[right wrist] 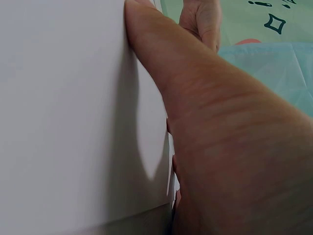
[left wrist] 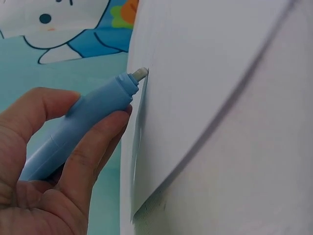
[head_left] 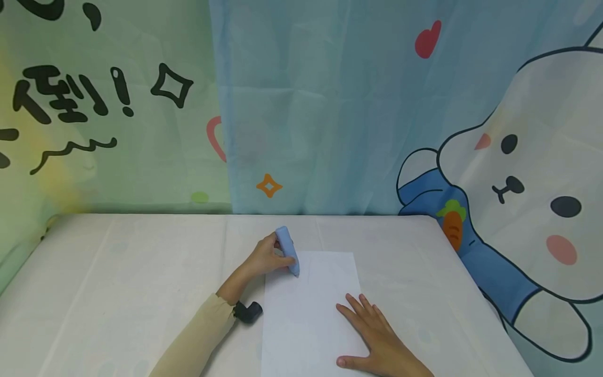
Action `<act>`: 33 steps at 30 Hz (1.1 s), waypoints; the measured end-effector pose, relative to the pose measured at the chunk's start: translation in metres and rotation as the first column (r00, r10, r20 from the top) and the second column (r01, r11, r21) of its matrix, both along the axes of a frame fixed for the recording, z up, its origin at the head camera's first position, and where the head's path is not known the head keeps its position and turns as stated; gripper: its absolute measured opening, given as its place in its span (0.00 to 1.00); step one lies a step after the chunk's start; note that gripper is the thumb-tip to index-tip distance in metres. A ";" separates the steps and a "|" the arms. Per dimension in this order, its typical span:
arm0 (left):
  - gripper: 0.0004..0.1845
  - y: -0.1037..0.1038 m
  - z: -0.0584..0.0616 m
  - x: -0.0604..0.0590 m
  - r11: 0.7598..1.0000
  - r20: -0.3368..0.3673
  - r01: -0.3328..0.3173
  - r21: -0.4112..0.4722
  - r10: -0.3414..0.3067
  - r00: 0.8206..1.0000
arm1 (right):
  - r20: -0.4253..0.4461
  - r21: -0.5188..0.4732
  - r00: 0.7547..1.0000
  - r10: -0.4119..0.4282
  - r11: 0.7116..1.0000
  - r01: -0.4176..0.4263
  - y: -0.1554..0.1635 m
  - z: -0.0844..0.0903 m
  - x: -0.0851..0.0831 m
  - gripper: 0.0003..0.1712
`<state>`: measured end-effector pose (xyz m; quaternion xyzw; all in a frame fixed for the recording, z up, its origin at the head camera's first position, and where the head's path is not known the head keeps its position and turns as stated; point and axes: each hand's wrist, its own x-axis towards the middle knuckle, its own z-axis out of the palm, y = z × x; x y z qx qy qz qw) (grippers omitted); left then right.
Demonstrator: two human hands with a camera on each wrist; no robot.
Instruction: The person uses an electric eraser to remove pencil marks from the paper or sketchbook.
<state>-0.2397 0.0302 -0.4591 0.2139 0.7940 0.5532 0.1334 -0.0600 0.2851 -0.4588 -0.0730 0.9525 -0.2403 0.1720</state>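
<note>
So I'm gripping this chunky blue pen-shaped tool (head_left: 287, 250) in my left hand (head_left: 265, 257), fingers and thumb curled right around the barrel, and its pale tip is touching the upper left part of the white sheet of paper (head_left: 308, 309) that's lying flat in the middle of the counter (head_left: 118, 272). In the left wrist view the tip is sitting right at the paper's edge, and the sheet's edge is lifting a little off the counter just below it. My right hand (head_left: 377, 337) is lying flat on the lower right part of the same sheet, fingers straight and spread, palm down, not clutching anything, just pressing on the paper. The right wrist view is mostly my own hand plus the sheet, so not much else to see there. The counter is covered in a pale cloth with faint creases. A black wrist camera mount (head_left: 248, 312) is sitting at the cuff of my beige sleeve (head_left: 198, 340), just beside the paper's left edge. Behind the counter a curtain backdrop (head_left: 330, 104) is hanging, green with black lettering on the left, blue in the middle, and a big cartoon rabbit (head_left: 527, 178) with a carrot on the right.
</note>
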 end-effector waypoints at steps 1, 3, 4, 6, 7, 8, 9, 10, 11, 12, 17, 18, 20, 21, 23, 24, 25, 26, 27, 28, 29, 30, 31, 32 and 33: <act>0.24 0.000 0.000 0.000 1.000 0.007 0.006 0.004 -0.006 1.000 | -0.001 0.001 1.000 -0.001 1.000 0.001 0.000 0.000 0.000 0.58; 0.24 0.000 0.001 0.000 1.000 0.019 0.015 0.008 -0.015 1.000 | -0.006 0.003 1.000 0.002 1.000 -0.002 0.000 -0.001 0.000 0.58; 0.24 0.000 0.001 0.000 1.000 0.027 0.020 0.012 -0.020 0.999 | -0.010 0.003 1.000 0.005 1.000 -0.005 0.000 -0.001 0.000 0.59; 0.23 -0.001 0.001 -0.001 1.000 0.035 0.028 0.011 -0.028 0.999 | -0.016 0.002 1.000 0.011 1.000 -0.010 0.001 -0.002 0.000 0.59; 0.23 -0.001 0.001 -0.001 1.000 0.036 0.030 0.009 -0.030 0.999 | -0.017 0.004 1.000 0.010 1.000 -0.010 0.001 -0.002 0.000 0.59; 0.23 -0.001 0.001 -0.001 1.000 0.032 0.031 0.002 -0.031 0.999 | -0.020 0.007 1.000 0.012 1.000 -0.012 0.001 -0.002 0.000 0.59; 0.24 -0.001 0.001 -0.001 0.999 0.028 0.031 -0.004 -0.031 0.999 | -0.019 0.011 1.000 0.010 1.000 -0.009 0.000 -0.002 0.000 0.59; 0.24 0.000 0.000 -0.001 0.999 0.025 0.031 -0.010 -0.031 0.999 | -0.016 0.013 1.000 0.008 1.000 -0.008 0.000 -0.002 -0.001 0.59; 0.24 -0.001 0.000 -0.001 0.999 0.020 0.031 -0.018 -0.031 0.999 | -0.014 0.015 1.000 0.005 1.000 -0.005 0.000 -0.002 -0.001 0.59; 0.24 -0.001 0.000 -0.001 0.999 0.018 0.032 -0.023 -0.032 0.999 | -0.013 0.015 1.000 0.006 1.000 -0.005 0.000 -0.002 -0.001 0.59; 0.24 -0.001 0.000 0.000 0.998 0.015 0.035 -0.042 -0.035 0.999 | -0.002 0.020 1.000 0.001 1.000 -0.001 -0.001 0.000 -0.001 0.58; 0.23 -0.001 0.001 0.000 0.998 0.017 0.036 -0.043 -0.036 0.999 | 0.000 0.021 1.000 0.000 1.000 0.000 -0.001 0.000 -0.001 0.58; 0.23 -0.001 0.001 0.000 0.998 0.015 0.043 -0.043 -0.042 0.999 | 0.006 0.024 1.000 -0.003 1.000 0.003 -0.001 0.000 -0.002 0.59; 0.23 -0.001 0.001 -0.001 0.998 0.019 0.044 -0.043 -0.043 0.999 | 0.007 0.024 1.000 -0.004 1.000 0.004 -0.001 0.000 -0.002 0.59; 0.22 -0.001 0.001 -0.001 0.998 0.018 0.051 -0.046 -0.051 0.999 | 0.010 0.024 1.000 -0.005 1.000 0.004 -0.001 0.000 -0.002 0.59; 0.22 -0.001 0.001 -0.001 0.997 0.020 0.057 -0.046 -0.056 0.998 | 0.011 0.024 1.000 -0.005 1.000 0.004 0.000 -0.001 -0.002 0.59; 0.22 -0.002 0.001 -0.001 0.997 0.021 0.063 -0.047 -0.062 0.998 | 0.011 0.020 1.000 -0.004 1.000 0.003 0.000 -0.001 -0.002 0.58; 0.21 -0.002 0.001 -0.001 0.997 0.023 0.069 -0.046 -0.068 0.997 | 0.009 0.017 1.000 -0.002 1.000 0.002 0.000 -0.001 -0.002 0.58; 0.21 -0.002 0.001 -0.001 0.996 0.030 0.075 -0.043 -0.073 0.997 | 0.007 0.012 1.000 0.001 1.000 -0.001 0.000 -0.001 -0.002 0.58; 0.22 -0.002 0.001 -0.001 0.996 0.038 0.080 -0.037 -0.079 0.996 | 0.005 0.007 1.000 0.002 1.000 -0.002 0.000 -0.001 -0.001 0.58; 0.22 -0.002 0.001 -0.001 0.996 0.042 0.085 -0.031 -0.084 0.996 | 0.004 0.004 1.000 0.004 1.000 -0.004 0.000 -0.002 -0.001 0.58; 0.22 -0.002 0.001 -0.001 0.996 0.045 0.089 -0.025 -0.087 0.995 | 0.002 0.001 1.000 0.004 1.000 -0.004 0.000 -0.001 -0.001 0.58; 0.22 -0.002 0.001 -0.001 0.996 0.052 0.090 -0.017 -0.089 0.995 | -0.003 -0.005 1.000 0.007 1.000 -0.007 0.000 -0.001 -0.001 0.58; 0.22 -0.002 0.001 -0.001 0.996 0.057 0.091 -0.010 -0.090 0.994 | -0.003 -0.007 1.000 0.006 1.000 -0.006 0.000 -0.001 -0.001 0.58; 0.22 -0.002 0.001 -0.001 0.996 0.057 0.086 -0.009 -0.086 0.995 | -0.002 -0.007 1.000 0.005 1.000 -0.005 0.000 -0.001 -0.001 0.58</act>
